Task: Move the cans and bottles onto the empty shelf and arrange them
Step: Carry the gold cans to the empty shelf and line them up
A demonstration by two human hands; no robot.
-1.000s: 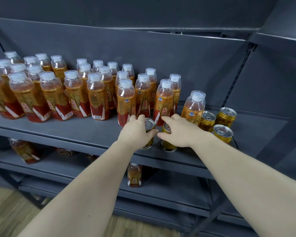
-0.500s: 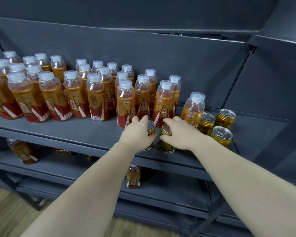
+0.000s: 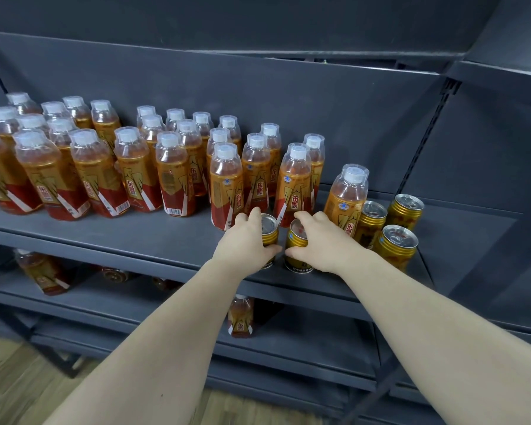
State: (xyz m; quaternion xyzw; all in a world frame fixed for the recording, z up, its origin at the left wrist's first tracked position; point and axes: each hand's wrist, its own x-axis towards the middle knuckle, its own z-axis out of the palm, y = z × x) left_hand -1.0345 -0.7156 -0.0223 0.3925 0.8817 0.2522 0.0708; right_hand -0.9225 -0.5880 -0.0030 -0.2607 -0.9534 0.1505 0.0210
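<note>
- The left hand (image 3: 246, 240) was wrapped around a short gold metal can (image 3: 270, 233) with a silver ring-pull lid, fingers curled over the top and thumb low on the side facing me.
- The right hand (image 3: 322, 240) held a second short gold metal can (image 3: 295, 240) the same way, fingertips over the rim and thumb across the front.
- Both cans stood upright near the front edge of the dark grey metal shelf (image 3: 135, 237), just beside each other with a thin gap between them; the thumbs nearly met in front of that gap.
- Right behind the hands stood two tall clear plastic bottles of amber drink with red-and-gold labels (image 3: 227, 185) and white caps, close to the fingertips.
- Just to the right of the right hand was a lone bottle of the same kind (image 3: 347, 197), and past it three more gold cans (image 3: 396, 246) in a tight cluster, all upright.
- To the left, many more such bottles crowded the shelf in loose rows (image 3: 83, 173) back to the grey rear panel (image 3: 258, 96).
- On the lower shelf (image 3: 304, 329) one bottle stood upright (image 3: 241, 317) under the forearms; another lay further left (image 3: 43, 271), in shadow.
- Wooden flooring (image 3: 13, 378) showed at the bottom left.
</note>
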